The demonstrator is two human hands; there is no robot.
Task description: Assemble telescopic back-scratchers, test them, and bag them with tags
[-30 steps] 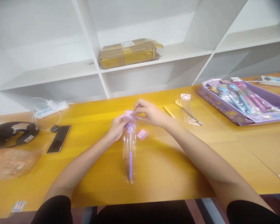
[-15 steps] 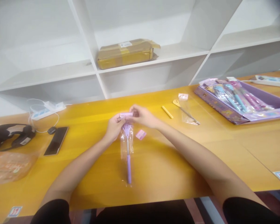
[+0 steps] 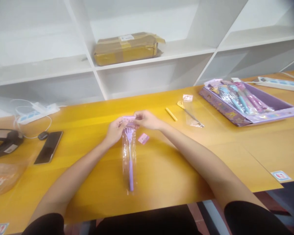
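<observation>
A purple back scratcher point(image 3: 130, 173) with a hand-shaped head and metal rod lies upright in view inside a clear plastic sleeve point(image 3: 124, 156). Across the top of the sleeve is a pink card header point(image 3: 128, 119). My left hand point(image 3: 114, 131) pinches the header's left side, and my right hand point(image 3: 147, 120) pinches its right side. Just right of the scratcher's head, a small pink card point(image 3: 143, 138) rests on the table. Farther right lie a yellow handle piece point(image 3: 171, 114) and a yellow scratcher head on a metal rod point(image 3: 190, 114), over another clear sleeve.
A purple display box point(image 3: 237, 112) with several wrapped back scratchers stands at the right. On the left are a phone point(image 3: 49, 147), a power strip point(image 3: 39, 114), a black strap-like item point(image 3: 7, 143) and an orange bag point(image 3: 5, 176). A taped cardboard box point(image 3: 127, 50) sits on the shelf behind.
The header between my hands has tilted from a narrow rolled-looking edge to show more of its face. Both hands keep their hold. The whole view has shifted slightly.
</observation>
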